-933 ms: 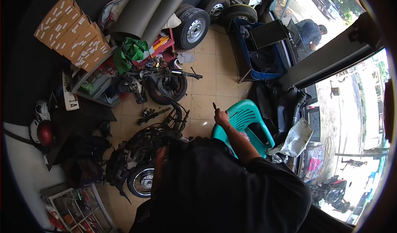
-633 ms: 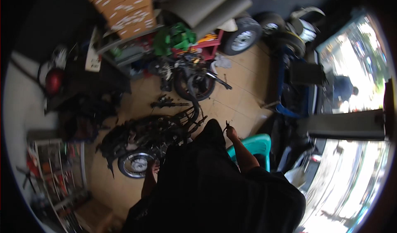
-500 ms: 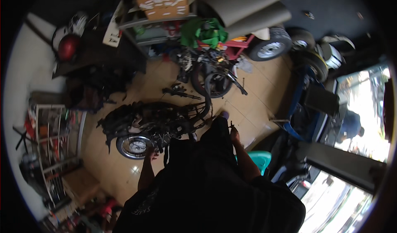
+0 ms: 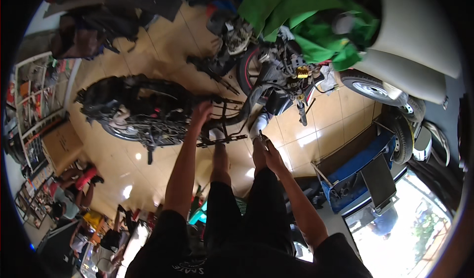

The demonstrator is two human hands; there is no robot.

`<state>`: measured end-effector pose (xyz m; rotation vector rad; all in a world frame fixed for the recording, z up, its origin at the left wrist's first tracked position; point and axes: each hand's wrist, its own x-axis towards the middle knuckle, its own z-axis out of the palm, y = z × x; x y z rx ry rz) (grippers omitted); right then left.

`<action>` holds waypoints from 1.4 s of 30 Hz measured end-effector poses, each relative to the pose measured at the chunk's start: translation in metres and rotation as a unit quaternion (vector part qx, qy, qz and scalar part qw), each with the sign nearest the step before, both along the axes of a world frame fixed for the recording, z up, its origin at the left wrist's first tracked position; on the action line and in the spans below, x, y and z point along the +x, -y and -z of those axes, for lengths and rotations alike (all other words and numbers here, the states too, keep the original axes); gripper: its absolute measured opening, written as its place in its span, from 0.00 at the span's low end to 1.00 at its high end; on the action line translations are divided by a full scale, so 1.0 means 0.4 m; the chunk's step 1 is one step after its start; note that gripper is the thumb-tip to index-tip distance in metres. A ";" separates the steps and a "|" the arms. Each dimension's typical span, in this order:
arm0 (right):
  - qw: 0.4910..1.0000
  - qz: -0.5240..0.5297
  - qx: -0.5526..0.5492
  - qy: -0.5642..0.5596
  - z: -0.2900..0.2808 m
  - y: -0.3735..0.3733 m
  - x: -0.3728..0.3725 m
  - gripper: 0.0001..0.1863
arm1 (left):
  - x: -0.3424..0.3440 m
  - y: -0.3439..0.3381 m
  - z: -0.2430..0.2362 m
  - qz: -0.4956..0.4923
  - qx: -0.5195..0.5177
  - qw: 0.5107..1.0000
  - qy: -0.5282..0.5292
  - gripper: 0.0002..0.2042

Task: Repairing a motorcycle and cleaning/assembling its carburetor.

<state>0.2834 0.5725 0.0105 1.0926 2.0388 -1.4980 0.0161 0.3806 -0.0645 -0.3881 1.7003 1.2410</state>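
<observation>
Right now I see my left hand over the tail-like bars of the stripped motorbike, which sits on the tiled floor to the left; its fingers look loosely bent, and I cannot tell whether they touch the metal. My right hand has its fingers curled round a small dark tool, just beside my right knee.
</observation>
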 end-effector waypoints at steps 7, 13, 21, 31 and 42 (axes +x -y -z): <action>0.951 0.210 -0.225 -0.044 0.114 0.017 -0.003 0.28 | -0.209 -0.203 0.319 -0.125 0.059 0.990 0.011 0.21; 0.825 0.350 -0.430 -0.111 0.097 0.007 -0.136 0.32 | -0.197 -0.263 0.367 -0.262 0.282 0.922 0.047 0.12; 0.821 0.252 -0.469 -0.205 0.065 -0.106 -0.298 0.26 | -0.064 -0.141 0.172 -0.250 0.248 0.928 0.123 0.14; 0.935 -0.089 -0.336 0.071 0.041 -0.128 -0.452 0.28 | -0.008 -0.171 0.022 -0.301 0.215 0.927 0.064 0.09; 0.904 -0.309 -0.216 0.203 0.062 -0.151 -0.653 0.18 | -0.033 -0.156 0.018 -0.247 0.147 0.956 0.067 0.11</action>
